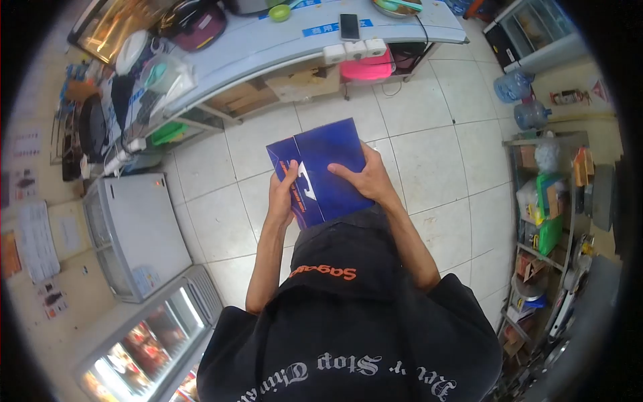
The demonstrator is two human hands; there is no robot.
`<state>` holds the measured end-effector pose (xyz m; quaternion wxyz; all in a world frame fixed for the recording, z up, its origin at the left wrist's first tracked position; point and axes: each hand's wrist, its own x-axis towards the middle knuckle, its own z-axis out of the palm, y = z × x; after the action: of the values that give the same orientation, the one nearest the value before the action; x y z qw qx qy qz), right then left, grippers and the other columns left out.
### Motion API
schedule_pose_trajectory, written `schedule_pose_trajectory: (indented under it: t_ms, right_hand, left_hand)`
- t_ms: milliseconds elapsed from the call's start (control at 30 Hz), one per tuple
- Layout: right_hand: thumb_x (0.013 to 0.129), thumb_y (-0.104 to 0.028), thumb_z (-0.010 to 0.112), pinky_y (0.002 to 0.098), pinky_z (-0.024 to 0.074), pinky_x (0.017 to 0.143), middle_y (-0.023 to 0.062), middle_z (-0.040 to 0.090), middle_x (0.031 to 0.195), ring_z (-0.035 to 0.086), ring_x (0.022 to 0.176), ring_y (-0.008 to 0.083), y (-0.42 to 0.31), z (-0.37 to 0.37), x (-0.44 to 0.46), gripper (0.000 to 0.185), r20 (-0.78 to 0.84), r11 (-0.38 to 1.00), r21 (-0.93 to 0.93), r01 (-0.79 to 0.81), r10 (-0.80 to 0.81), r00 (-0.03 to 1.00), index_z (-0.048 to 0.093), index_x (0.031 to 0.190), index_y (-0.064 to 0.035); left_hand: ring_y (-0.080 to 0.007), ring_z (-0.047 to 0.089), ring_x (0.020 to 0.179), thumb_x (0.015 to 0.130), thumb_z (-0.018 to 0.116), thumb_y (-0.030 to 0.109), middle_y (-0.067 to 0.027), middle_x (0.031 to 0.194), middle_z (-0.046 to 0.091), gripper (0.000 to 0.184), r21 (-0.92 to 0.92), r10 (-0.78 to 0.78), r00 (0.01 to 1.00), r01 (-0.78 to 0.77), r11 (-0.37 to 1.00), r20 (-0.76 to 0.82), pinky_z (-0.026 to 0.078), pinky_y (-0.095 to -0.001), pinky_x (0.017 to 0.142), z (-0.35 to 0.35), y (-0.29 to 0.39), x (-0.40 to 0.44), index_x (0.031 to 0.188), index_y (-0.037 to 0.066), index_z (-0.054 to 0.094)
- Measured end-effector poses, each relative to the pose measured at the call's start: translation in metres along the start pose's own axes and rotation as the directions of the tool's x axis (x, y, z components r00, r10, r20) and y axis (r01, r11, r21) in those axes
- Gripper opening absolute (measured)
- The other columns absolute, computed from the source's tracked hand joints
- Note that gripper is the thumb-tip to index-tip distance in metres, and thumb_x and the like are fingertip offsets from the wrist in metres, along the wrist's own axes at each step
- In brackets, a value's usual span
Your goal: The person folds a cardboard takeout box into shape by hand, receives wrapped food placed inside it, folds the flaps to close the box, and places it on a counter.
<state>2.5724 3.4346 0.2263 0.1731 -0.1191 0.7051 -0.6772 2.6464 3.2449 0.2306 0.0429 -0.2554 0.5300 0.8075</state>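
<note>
A blue cardboard box [338, 151] with a white logo and orange lettering is held in front of my body, above the tiled floor. Its left edge is gripped by my left hand [281, 199], thumb lying on the printed face. On the opposite side, my right hand [370, 175] clasps the right edge with its thumb pressed on the blue face. The other fingers of both hands are mostly hidden beneath the box. How thick the box is, and whether anything is inside, I cannot tell.
Ahead stands a long worktable [261, 57] bearing a phone [349, 27], a cooker [194, 27] and a green bowl [279, 13]. Left are a white chest freezer [151, 221] and a lit display case [144, 342]. A cluttered shelf rack [546, 261] and water jugs [531, 114] line the right.
</note>
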Motion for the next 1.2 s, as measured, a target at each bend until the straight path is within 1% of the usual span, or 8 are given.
schedule_pose_trajectory:
  t_ms: [467,600,633,700,800,867,967,1200]
  right_hand:
    - [0.082,-0.018,0.081,0.0326,0.0493,0.093,0.0130,0.066,0.116,0.063,0.106,0.0179,0.041,-0.067,0.101,0.057,-0.288,0.984,0.120,-0.129,0.159,0.944,0.054,0.128,0.0030]
    - [0.089,-0.027,0.073,0.0404,0.0444,0.097,0.0149,0.054,0.133,0.055,0.120,0.0292,0.100,-0.051,0.101,0.070,-0.623,0.839,-0.411,-0.357,0.027,0.782,0.036,0.143,-0.0017]
    - [0.091,-0.033,0.071,0.0429,0.0446,0.097,0.0150,0.055,0.132,0.056,0.118,0.0288,0.108,-0.049,0.099,0.070,-0.488,0.942,0.100,-0.320,0.326,0.809,0.035,0.143,-0.0025]
    - [0.096,-0.041,0.062,0.0422,0.0487,0.092,0.0113,0.060,0.123,0.061,0.109,0.0240,0.113,-0.039,0.097,0.057,-0.035,0.329,0.928,-0.176,0.546,0.837,0.043,0.137,-0.0070]
    - [0.099,-0.041,0.058,0.0372,0.0521,0.085,0.0061,0.064,0.117,0.064,0.102,0.0179,0.151,-0.015,0.093,0.044,-0.042,0.066,0.998,0.009,0.519,0.854,0.051,0.131,-0.0107]
    - [0.097,-0.032,0.062,0.0337,0.0549,0.078,0.0015,0.065,0.111,0.066,0.092,0.0133,0.183,0.013,0.099,0.033,-0.150,0.105,0.989,0.109,0.601,0.785,0.056,0.124,-0.0134]
    - [0.085,-0.003,0.074,0.0361,0.0586,0.077,0.0017,0.063,0.114,0.067,0.097,0.0147,0.228,0.040,0.125,0.048,-0.277,0.245,0.961,0.131,0.819,0.503,0.052,0.127,-0.0088]
    - [0.087,-0.008,0.072,0.0346,0.0509,0.092,0.0119,0.062,0.119,0.064,0.100,0.0228,0.456,0.100,0.194,0.048,-0.572,0.684,0.721,-0.116,0.681,0.458,0.050,0.129,0.0032]
  left_hand:
    - [-0.0055,0.054,0.055,0.090,0.073,0.018,0.0028,0.065,0.063,0.020,0.620,0.067,0.985,-0.151,0.769,0.157,0.042,-0.0251,0.050,0.064,0.014,0.174,0.081,0.001,0.068]
    - [-0.0155,0.068,0.075,0.089,0.062,-0.003,-0.0165,0.090,0.073,0.031,0.704,0.270,0.900,-0.437,0.560,0.343,0.053,-0.0291,0.070,0.069,-0.010,0.214,0.119,-0.001,0.066]
    - [-0.0210,0.070,0.088,0.085,0.062,-0.006,-0.0170,0.099,0.072,0.035,0.684,0.265,0.841,-0.539,0.491,0.473,0.054,-0.0309,0.078,0.064,-0.025,0.231,0.119,0.000,0.066]
    - [-0.0265,0.071,0.101,0.080,0.063,-0.008,-0.0175,0.107,0.071,0.039,0.641,0.187,0.747,-0.650,0.408,0.638,0.055,-0.0326,0.086,0.049,-0.041,0.261,0.118,0.001,0.067]
    - [-0.0288,0.062,0.119,0.075,0.066,-0.005,-0.0122,0.122,0.068,0.045,0.430,-0.165,0.398,-0.817,0.384,0.903,0.052,-0.0389,0.096,0.039,-0.051,0.298,0.119,0.004,0.067]
    - [-0.0272,0.057,0.126,0.071,0.070,-0.001,-0.0069,0.130,0.065,0.052,0.221,-0.296,0.134,-0.933,0.283,0.946,0.047,-0.0412,0.102,0.040,-0.057,0.322,0.122,0.009,0.067]
    - [-0.0233,0.052,0.132,0.074,0.070,0.001,-0.0024,0.132,0.064,0.050,0.272,-0.452,0.108,-0.909,0.317,0.885,0.035,-0.0476,0.111,0.019,-0.102,0.372,0.123,0.011,0.067]
    - [-0.0455,0.021,0.145,0.067,0.074,0.006,-0.0221,0.156,0.029,0.089,0.279,-0.784,0.024,-0.941,0.192,0.620,0.019,-0.0544,0.118,-0.030,-0.211,0.535,0.149,0.009,0.038]
